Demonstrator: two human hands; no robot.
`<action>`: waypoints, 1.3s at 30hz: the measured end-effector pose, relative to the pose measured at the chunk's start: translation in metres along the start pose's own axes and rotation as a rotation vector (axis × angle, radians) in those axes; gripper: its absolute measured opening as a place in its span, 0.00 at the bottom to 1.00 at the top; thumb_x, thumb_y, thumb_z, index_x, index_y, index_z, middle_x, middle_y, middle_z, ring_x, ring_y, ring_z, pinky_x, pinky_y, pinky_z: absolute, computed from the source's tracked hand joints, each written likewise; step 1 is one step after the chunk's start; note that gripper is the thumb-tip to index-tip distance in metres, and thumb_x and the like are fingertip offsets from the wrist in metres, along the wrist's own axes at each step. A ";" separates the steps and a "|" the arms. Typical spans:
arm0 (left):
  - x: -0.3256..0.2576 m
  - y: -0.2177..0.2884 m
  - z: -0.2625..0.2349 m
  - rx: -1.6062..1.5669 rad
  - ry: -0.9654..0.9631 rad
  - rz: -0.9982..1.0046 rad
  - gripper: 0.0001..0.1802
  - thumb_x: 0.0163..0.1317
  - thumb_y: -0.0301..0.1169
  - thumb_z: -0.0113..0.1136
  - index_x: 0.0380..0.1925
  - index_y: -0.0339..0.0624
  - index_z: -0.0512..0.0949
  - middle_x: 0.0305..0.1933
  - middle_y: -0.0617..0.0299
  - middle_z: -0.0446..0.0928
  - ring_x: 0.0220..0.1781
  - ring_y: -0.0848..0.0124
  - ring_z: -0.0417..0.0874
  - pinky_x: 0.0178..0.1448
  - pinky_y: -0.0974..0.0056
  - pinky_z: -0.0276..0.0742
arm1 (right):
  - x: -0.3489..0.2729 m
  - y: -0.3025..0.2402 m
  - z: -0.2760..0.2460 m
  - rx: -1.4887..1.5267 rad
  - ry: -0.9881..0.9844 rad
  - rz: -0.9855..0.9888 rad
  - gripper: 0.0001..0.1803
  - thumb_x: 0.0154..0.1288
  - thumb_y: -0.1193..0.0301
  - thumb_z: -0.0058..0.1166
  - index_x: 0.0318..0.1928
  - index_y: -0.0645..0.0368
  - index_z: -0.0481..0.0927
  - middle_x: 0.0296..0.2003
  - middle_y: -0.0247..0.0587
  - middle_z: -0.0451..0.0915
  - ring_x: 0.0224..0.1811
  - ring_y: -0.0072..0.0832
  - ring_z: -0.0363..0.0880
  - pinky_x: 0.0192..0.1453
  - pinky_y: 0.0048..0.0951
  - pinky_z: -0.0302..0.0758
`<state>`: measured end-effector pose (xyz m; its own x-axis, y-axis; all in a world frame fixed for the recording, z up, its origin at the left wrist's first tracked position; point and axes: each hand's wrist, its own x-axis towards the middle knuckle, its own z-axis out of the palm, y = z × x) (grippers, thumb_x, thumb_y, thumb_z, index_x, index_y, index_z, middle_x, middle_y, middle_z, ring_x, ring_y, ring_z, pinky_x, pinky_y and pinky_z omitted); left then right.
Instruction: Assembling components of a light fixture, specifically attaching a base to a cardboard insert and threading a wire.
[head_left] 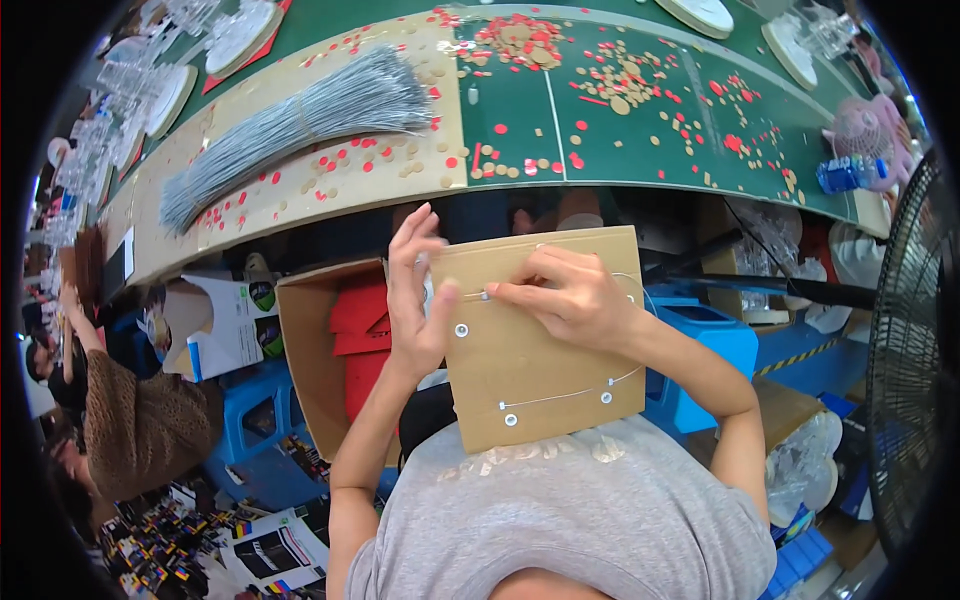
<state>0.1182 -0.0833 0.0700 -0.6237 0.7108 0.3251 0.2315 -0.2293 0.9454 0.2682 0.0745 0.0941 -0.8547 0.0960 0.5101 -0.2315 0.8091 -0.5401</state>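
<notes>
Right now, in the head view, a square brown cardboard panel [530,350] sits between the wearer's grey shirt [570,510] and the front edge of the worktable [520,105], its lower edge by the shirt and its upper edge near the table. The right hand [575,300] lies over the panel's upper part, fingers curled and drawn together, their tips at a small pale fastener [486,296]; whether they pinch it or only touch it, I cannot tell. The left hand [418,300] is raised at the panel's left edge, its fingers stretched upward and a little blurred, the thumb set apart from them and overlapping that edge.

Low on the panel a thin pale cord [560,397] runs in a shallow curve, and near it are two white rings [511,420]; another ring shows just below the right fingertips.

On the table, a thick bundle of silvery wires [310,120] lies at the left, with red and tan discs [515,42] scattered beside it and across the green part. A blue bottle [850,176] is at the right end, near a black fan [910,350]. Left of the wearer, an open carton [310,360] holds red pieces [355,315].
</notes>
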 end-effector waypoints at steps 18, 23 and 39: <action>-0.009 0.014 0.009 -0.371 -0.066 -0.485 0.50 0.61 0.16 0.54 0.82 0.48 0.44 0.59 0.55 0.77 0.58 0.69 0.81 0.63 0.63 0.76 | 0.005 -0.011 -0.029 -0.333 -0.325 -0.117 0.27 0.51 0.72 0.60 0.56 0.59 0.84 0.33 0.35 0.71 0.37 0.29 0.78 0.36 0.34 0.79; -0.012 0.009 0.010 -0.363 -0.058 -0.457 0.49 0.61 0.16 0.54 0.81 0.46 0.45 0.59 0.55 0.77 0.58 0.69 0.81 0.63 0.63 0.76 | 0.005 -0.012 -0.027 -0.405 -0.368 -0.169 0.29 0.53 0.70 0.58 0.58 0.64 0.82 0.35 0.35 0.72 0.39 0.29 0.77 0.40 0.35 0.78; -0.011 0.010 0.007 -0.222 -0.104 -0.378 0.41 0.59 0.18 0.52 0.77 0.38 0.60 0.73 0.52 0.68 0.70 0.69 0.72 0.73 0.63 0.66 | 0.014 -0.002 -0.016 -0.360 -0.294 -0.320 0.28 0.47 0.75 0.60 0.53 0.70 0.82 0.31 0.37 0.71 0.34 0.29 0.79 0.38 0.31 0.81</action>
<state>0.1321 -0.0885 0.0757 -0.5524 0.8328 -0.0374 -0.1710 -0.0692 0.9828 0.2642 0.0834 0.1131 -0.8732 -0.3106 0.3756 -0.3716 0.9229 -0.1006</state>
